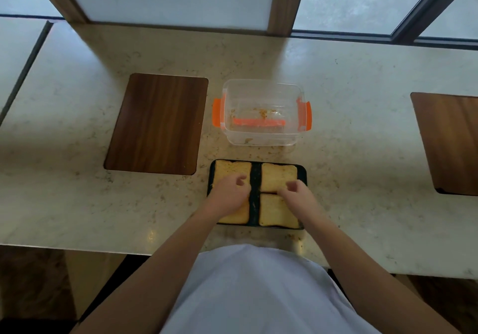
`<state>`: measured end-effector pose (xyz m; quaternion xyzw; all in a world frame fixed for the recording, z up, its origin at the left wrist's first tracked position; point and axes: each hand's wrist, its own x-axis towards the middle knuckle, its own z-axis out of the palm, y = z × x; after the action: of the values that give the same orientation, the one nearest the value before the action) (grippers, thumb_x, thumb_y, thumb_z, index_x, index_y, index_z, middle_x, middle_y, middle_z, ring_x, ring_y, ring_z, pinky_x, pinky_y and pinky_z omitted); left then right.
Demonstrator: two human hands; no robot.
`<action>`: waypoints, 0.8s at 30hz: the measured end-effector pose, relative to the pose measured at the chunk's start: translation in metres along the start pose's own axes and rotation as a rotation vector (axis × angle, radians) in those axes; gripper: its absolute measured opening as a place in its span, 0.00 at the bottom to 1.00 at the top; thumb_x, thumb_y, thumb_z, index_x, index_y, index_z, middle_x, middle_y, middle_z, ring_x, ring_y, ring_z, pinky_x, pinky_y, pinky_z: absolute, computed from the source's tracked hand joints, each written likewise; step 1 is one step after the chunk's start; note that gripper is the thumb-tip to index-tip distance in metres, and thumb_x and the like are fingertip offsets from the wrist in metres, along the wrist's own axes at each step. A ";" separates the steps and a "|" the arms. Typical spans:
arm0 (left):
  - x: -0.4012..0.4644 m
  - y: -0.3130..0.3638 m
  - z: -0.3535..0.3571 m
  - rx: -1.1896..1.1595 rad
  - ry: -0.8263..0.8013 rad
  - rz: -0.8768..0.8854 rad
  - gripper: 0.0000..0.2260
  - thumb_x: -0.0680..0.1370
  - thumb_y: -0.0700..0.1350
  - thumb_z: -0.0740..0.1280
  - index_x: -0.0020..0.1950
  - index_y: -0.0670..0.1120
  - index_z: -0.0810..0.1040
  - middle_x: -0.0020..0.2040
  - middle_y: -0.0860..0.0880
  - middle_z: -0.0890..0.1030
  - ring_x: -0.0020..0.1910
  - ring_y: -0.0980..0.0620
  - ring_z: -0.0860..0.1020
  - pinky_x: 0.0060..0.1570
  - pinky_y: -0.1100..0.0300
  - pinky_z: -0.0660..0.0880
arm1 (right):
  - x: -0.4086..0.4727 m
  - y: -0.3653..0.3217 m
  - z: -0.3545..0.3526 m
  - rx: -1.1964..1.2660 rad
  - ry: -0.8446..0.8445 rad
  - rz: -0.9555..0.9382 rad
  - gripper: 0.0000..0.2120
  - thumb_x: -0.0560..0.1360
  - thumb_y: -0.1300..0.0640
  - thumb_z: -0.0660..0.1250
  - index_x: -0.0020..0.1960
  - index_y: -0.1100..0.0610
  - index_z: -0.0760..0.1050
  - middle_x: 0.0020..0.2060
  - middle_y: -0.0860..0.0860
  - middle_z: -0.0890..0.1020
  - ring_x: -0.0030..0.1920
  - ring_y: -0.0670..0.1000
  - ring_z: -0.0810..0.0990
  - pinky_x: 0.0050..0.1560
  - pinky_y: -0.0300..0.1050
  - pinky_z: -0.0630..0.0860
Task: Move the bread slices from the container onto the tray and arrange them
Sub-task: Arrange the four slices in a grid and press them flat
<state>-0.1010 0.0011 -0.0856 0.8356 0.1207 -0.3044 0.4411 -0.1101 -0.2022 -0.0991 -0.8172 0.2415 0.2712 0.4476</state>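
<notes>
Bread slices (278,176): four on tray (255,178) at bench near edge, container (261,112) emptied; left hand (229,191) and right hand (297,191) loosely curled, gripping nothing; nudge edges gently, square rows.

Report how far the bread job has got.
Done: the clear container holds only crumbs, and four bread slices lie on the black tray, two per side of a bare middle strip. In hand: the left hand and right hand rest over the slices, apparently adjusting them. Left: probably only final straightening.
</notes>
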 end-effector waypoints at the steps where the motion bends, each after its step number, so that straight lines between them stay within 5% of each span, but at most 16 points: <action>1: 0.001 0.006 0.007 -0.003 -0.050 0.000 0.21 0.81 0.51 0.62 0.75 0.51 0.69 0.71 0.50 0.74 0.51 0.60 0.75 0.43 0.64 0.70 | 0.001 0.006 -0.009 -0.001 0.023 0.005 0.27 0.78 0.52 0.65 0.75 0.56 0.65 0.70 0.53 0.74 0.66 0.53 0.73 0.59 0.49 0.73; 5: 0.010 0.023 0.030 0.096 -0.123 0.046 0.25 0.81 0.51 0.62 0.78 0.52 0.63 0.73 0.51 0.72 0.41 0.62 0.76 0.36 0.62 0.75 | 0.003 0.020 -0.030 0.071 0.021 0.060 0.28 0.79 0.53 0.66 0.77 0.56 0.64 0.71 0.54 0.72 0.68 0.54 0.73 0.62 0.51 0.74; 7: 0.014 0.030 0.039 0.096 -0.134 0.021 0.27 0.79 0.51 0.62 0.79 0.53 0.62 0.66 0.54 0.75 0.41 0.59 0.79 0.37 0.55 0.79 | 0.004 0.022 -0.034 0.108 -0.008 0.085 0.30 0.78 0.53 0.67 0.77 0.55 0.63 0.71 0.54 0.72 0.66 0.54 0.74 0.62 0.53 0.76; 9: 0.017 0.034 0.046 0.085 -0.133 -0.007 0.28 0.78 0.52 0.62 0.79 0.54 0.61 0.72 0.50 0.72 0.42 0.57 0.80 0.38 0.55 0.79 | 0.005 0.023 -0.035 0.164 -0.044 0.108 0.30 0.78 0.54 0.67 0.78 0.55 0.62 0.68 0.53 0.74 0.60 0.52 0.76 0.57 0.50 0.77; 12: 0.021 0.034 0.052 0.047 -0.138 -0.066 0.28 0.79 0.53 0.63 0.79 0.55 0.61 0.74 0.47 0.70 0.49 0.53 0.79 0.52 0.50 0.81 | 0.006 0.023 -0.032 0.201 -0.091 0.131 0.30 0.78 0.54 0.67 0.77 0.55 0.62 0.63 0.51 0.74 0.58 0.51 0.76 0.55 0.49 0.77; 18: 0.021 0.029 0.054 0.008 -0.120 -0.095 0.26 0.78 0.54 0.63 0.76 0.55 0.66 0.55 0.55 0.76 0.40 0.62 0.75 0.39 0.61 0.76 | 0.006 0.024 -0.031 0.204 -0.105 0.119 0.27 0.77 0.54 0.67 0.74 0.54 0.66 0.55 0.48 0.76 0.54 0.49 0.77 0.54 0.49 0.78; 21: 0.020 0.028 0.055 -0.013 -0.125 -0.097 0.25 0.78 0.53 0.63 0.76 0.55 0.67 0.46 0.61 0.72 0.38 0.61 0.74 0.41 0.59 0.77 | 0.006 0.024 -0.032 0.205 -0.113 0.114 0.26 0.77 0.54 0.67 0.74 0.54 0.67 0.52 0.46 0.76 0.53 0.47 0.77 0.51 0.47 0.77; 24: 0.020 0.028 0.056 -0.064 -0.127 -0.110 0.24 0.79 0.52 0.64 0.75 0.55 0.68 0.61 0.54 0.76 0.48 0.57 0.77 0.46 0.57 0.77 | 0.005 0.025 -0.032 0.202 -0.123 0.106 0.26 0.77 0.53 0.68 0.73 0.54 0.67 0.57 0.48 0.78 0.56 0.49 0.78 0.57 0.52 0.78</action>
<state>-0.0949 -0.0616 -0.1034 0.7921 0.1477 -0.3765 0.4572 -0.1145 -0.2430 -0.1028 -0.7358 0.2825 0.3185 0.5267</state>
